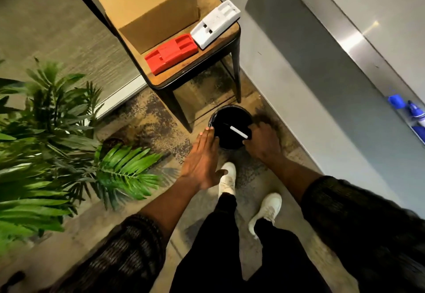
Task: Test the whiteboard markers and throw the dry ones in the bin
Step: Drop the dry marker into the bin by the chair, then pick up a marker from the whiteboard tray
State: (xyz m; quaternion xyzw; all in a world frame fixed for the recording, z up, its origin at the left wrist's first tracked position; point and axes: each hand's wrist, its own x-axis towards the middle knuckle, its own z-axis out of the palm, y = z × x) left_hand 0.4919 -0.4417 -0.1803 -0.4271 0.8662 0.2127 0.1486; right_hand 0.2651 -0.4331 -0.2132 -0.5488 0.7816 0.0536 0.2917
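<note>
Marker (239,132) — white barrel, lying aslant over the dark mouth of the black bin (215,117); its lower-right end meets the fingertips of the right hand (262,142). Whether those fingers grip it or have let it go cannot be told. Whether it hangs above the opening or lies inside also cannot be told.

Head view, hands: left hand (202,161) is flat, fingers straight and together, holding nothing, its fingertips at the bin's left rim. Right hand is curled over the bin's right rim, knuckles up.

Head view, surroundings: bin stands on a mottled floor just in front of a wooden stool (184,71) with dark legs. On the stool sit a cardboard box (149,9), a red plastic block (171,53) and a white plastic block (216,23), the two blocks side by side at the near edge. Leafy green plant (46,136) fills the left side, well apart from the bin. At the right, a metal ledge (358,46) runs along the wall — blue-capped markers (414,111) lie at its far right end. Two white shoes (227,177) stand just behind the bin, nothing between hands and bin
</note>
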